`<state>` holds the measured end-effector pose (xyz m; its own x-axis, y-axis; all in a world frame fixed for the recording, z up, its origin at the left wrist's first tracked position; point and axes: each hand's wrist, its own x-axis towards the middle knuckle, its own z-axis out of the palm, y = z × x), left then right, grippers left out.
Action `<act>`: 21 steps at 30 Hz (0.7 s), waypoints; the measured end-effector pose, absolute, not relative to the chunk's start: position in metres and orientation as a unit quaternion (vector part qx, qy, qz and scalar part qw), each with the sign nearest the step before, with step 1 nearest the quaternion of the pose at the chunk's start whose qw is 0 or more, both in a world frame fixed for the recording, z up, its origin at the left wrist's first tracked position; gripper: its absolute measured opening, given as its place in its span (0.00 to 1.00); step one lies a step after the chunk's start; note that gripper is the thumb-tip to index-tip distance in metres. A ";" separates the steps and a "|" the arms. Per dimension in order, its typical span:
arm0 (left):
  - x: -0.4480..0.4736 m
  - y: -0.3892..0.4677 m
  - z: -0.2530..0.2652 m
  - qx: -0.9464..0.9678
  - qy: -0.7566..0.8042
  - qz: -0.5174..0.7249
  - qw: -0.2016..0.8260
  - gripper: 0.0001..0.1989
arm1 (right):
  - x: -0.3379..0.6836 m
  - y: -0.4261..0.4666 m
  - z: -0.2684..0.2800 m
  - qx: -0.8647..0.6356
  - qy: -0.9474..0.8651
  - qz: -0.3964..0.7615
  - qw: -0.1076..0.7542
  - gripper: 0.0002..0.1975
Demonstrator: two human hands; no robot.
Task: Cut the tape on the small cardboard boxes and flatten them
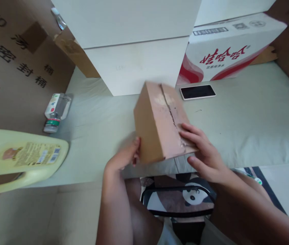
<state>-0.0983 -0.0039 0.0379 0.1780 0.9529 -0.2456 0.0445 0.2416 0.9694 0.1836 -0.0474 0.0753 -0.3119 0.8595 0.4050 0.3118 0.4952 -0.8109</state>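
Observation:
A small brown cardboard box (147, 127) is tilted at the front of the cloth-covered surface, its taped top seam turned towards me. My left hand (127, 153) grips the box's lower left side, thumb against the cardboard and the other fingers mostly hidden behind or under it. On the near right corner of the top lies my right hand (206, 153), its fingers stretched over the taped end and its thumb apart below the edge. Nothing is held in the right hand. Behind the box to the right, a phone (198, 92) lies screen up.
White boxes (139, 64) stand at the back, beside a red-and-white carton (218, 58). On the left are a large brown carton (27, 85), a clear bottle (57, 110) on its side and a pale yellow jug (32, 156). Below the front edge shows a panda-print item (180, 200).

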 end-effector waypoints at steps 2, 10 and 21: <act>-0.100 -0.004 0.040 0.574 0.480 0.235 0.621 0.22 | 0.184 -0.045 0.073 -0.421 -0.723 0.304 0.456 0.19; -0.102 0.017 0.043 0.566 0.485 0.605 0.278 0.27 | 0.183 -0.043 0.072 -0.368 -0.772 0.330 0.399 0.13; -0.092 0.019 0.040 0.637 0.472 0.570 0.216 0.11 | 0.198 -0.040 0.076 -0.527 -0.741 0.190 0.371 0.10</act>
